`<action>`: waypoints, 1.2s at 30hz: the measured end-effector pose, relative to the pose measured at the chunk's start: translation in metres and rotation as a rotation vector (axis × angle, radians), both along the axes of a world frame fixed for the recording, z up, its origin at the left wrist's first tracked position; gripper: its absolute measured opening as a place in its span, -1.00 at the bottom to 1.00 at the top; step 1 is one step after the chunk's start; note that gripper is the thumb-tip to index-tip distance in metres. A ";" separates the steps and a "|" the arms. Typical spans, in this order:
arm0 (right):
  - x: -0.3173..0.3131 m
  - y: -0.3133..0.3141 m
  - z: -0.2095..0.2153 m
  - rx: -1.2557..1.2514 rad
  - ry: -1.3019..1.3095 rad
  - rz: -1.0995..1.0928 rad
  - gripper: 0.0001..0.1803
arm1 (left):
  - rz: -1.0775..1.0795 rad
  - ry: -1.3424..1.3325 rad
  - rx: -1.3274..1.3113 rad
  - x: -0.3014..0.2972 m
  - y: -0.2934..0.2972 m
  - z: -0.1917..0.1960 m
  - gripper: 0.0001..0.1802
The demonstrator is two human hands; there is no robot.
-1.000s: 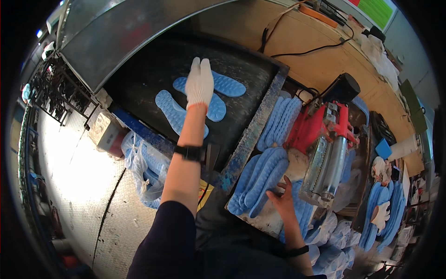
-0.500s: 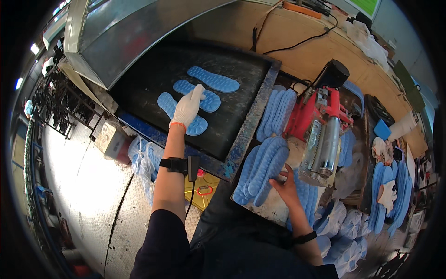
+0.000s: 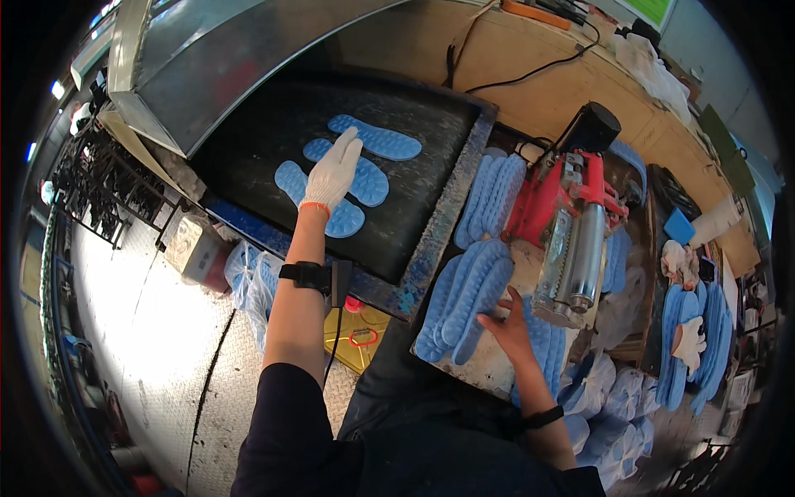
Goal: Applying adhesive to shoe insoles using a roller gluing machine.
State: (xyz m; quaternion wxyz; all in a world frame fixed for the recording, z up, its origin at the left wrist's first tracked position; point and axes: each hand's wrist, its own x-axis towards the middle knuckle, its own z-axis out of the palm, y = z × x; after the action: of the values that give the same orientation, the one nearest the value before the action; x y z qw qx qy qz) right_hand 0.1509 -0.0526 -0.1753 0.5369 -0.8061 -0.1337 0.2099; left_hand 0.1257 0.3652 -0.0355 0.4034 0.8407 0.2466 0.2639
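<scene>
My left hand (image 3: pixel 338 168), in a white knit glove with an orange cuff, reaches over three blue bumpy insoles lying on a black conveyor bed. Its fingers are stretched out flat, their tips at the far insole (image 3: pixel 387 144). Beneath the hand are the middle insole (image 3: pixel 370 184), partly covered, and the near insole (image 3: pixel 345 219). My bare right hand (image 3: pixel 509 325) is open beside a fanned stack of blue insoles (image 3: pixel 474 291), thumb and fingers apart. Its thumb is close to the nearest insole's edge; whether it touches, I cannot tell.
A red machine with metal rollers (image 3: pixel 586 257) stands right of the stacks. A metal hood (image 3: pixel 207 66) overhangs the bed (image 3: pixel 414 224), which has a blue rim. More insoles (image 3: pixel 694 331) lie at far right, above bagged ones (image 3: pixel 614 414). A black cable (image 3: pixel 538 76) runs along the wooden board.
My left hand has slid slightly away from me, its fingers straightening toward the far insole. The right hand stays beside the stack. The whole view has shifted a little.
</scene>
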 end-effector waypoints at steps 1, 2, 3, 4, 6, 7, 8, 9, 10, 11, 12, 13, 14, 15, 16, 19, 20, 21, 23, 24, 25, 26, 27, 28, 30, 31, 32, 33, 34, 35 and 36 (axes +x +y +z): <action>0.001 0.000 0.000 -0.001 0.001 -0.003 0.09 | 0.016 0.023 0.116 0.000 -0.001 0.002 -0.41; 0.001 0.003 0.001 0.045 0.025 -0.039 0.11 | 0.012 0.024 0.116 0.000 -0.004 0.007 -0.41; 0.001 0.004 0.002 0.090 0.048 -0.075 0.12 | 0.031 0.044 0.141 -0.001 -0.009 0.013 -0.41; 0.002 0.003 0.000 0.091 0.050 -0.079 0.12 | 0.049 0.064 0.166 -0.001 -0.012 0.016 -0.42; 0.002 0.002 -0.002 0.160 0.078 -0.124 -0.08 | 0.030 0.037 0.178 -0.005 -0.013 0.020 -0.45; 0.001 -0.001 -0.002 0.163 0.080 -0.127 -0.08 | 0.010 0.008 0.187 -0.007 -0.015 0.021 -0.47; 0.003 -0.004 0.003 0.257 0.212 -0.175 -0.22 | -0.001 0.007 0.189 -0.005 -0.018 0.024 -0.47; 0.004 -0.009 0.006 0.351 0.343 -0.225 -0.36 | 0.026 -0.083 0.167 -0.005 -0.024 0.026 -0.51; 0.004 -0.015 0.005 0.355 0.339 -0.242 -0.36 | 0.049 -0.173 0.143 -0.005 -0.031 0.027 -0.55; 0.004 -0.026 0.005 0.374 0.323 -0.314 -0.47 | 0.054 -0.299 0.063 -0.006 -0.040 0.027 -0.63; 0.004 -0.040 0.006 0.390 0.302 -0.403 -0.57 | 0.000 -0.415 -0.200 -0.010 -0.055 0.027 -0.64; 0.003 -0.055 0.011 0.389 0.287 -0.462 -0.57 | 0.039 -0.350 -0.293 -0.019 -0.079 0.043 -0.68; 0.001 -0.068 0.020 0.386 0.284 -0.459 -0.53 | 0.057 -0.323 -0.441 -0.027 -0.100 0.051 -0.71; 0.000 -0.081 0.027 0.382 0.282 -0.457 -0.48 | 0.012 -0.345 -0.524 -0.034 -0.111 0.042 -0.64; 0.000 -0.094 0.034 0.381 0.266 -0.516 -0.48 | -0.051 -0.379 -0.430 -0.039 -0.126 0.035 -0.48; 0.010 -0.116 0.052 0.465 -0.034 -0.547 -0.49 | -0.297 -0.378 -0.520 -0.049 -0.165 0.023 -0.11; 0.019 -0.126 0.061 0.281 -0.263 -0.524 -0.49 | -0.369 -0.397 -0.591 -0.046 -0.183 0.027 -0.04; 0.028 -0.133 0.071 0.089 -0.487 -0.491 -0.47 | -0.439 -0.418 -0.663 -0.042 -0.200 0.030 0.06; 0.042 -0.139 0.099 -0.110 -0.743 -0.434 -0.45 | -0.603 -0.433 -0.776 -0.027 -0.231 0.034 0.13; 0.047 -0.138 0.115 -0.306 -0.991 -0.340 -0.41 | -0.668 -0.425 -0.806 -0.022 -0.242 0.037 0.12; 0.051 -0.134 0.127 -0.299 -0.990 -0.345 -0.41 | -0.732 -0.415 -0.836 -0.017 -0.252 0.042 0.11; 0.054 -0.128 0.137 -0.377 -1.068 -0.288 -0.39 | -0.735 -0.411 -0.830 -0.009 -0.261 0.046 0.11; 0.056 -0.121 0.144 -0.455 -1.144 -0.227 -0.36 | -0.793 -0.426 -0.827 -0.003 -0.268 0.052 0.10; 0.059 -0.114 0.149 -0.448 -1.142 -0.231 -0.36 | -0.850 -0.440 -0.825 0.003 -0.274 0.057 0.08; 0.063 -0.110 0.150 -0.326 -1.141 -0.147 -0.37 | -0.865 -0.432 -0.827 0.026 -0.287 0.062 0.06; 0.061 -0.107 0.148 -0.326 -1.134 -0.151 -0.37 | -0.868 -0.432 -0.823 0.036 -0.290 0.064 0.04; 0.059 -0.103 0.145 -0.234 -1.083 -0.146 -0.40 | -0.863 -0.425 -0.819 0.044 -0.289 0.065 0.04; 0.057 -0.105 0.141 -0.157 -1.030 -0.147 -0.42 | -0.842 -0.451 -0.745 0.056 -0.292 0.061 -0.06; 0.055 -0.110 0.135 -0.168 -1.022 -0.153 -0.42 | -0.820 -0.476 -0.672 0.066 -0.295 0.054 -0.15; 0.051 -0.113 0.128 -0.167 -1.058 -0.240 -0.49 | -0.819 -0.465 -0.680 0.069 -0.295 0.047 -0.15; 0.046 -0.115 0.120 -0.168 -1.094 -0.326 -0.56 | -0.824 -0.426 -0.633 0.073 -0.293 0.040 -0.19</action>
State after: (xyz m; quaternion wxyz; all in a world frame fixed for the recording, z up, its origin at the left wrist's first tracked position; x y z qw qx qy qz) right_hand 0.1972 -0.1678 -0.0548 0.3491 -0.8474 -0.2490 -0.3131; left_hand 0.1987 0.0720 0.0042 0.7468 0.6334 -0.1220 0.1616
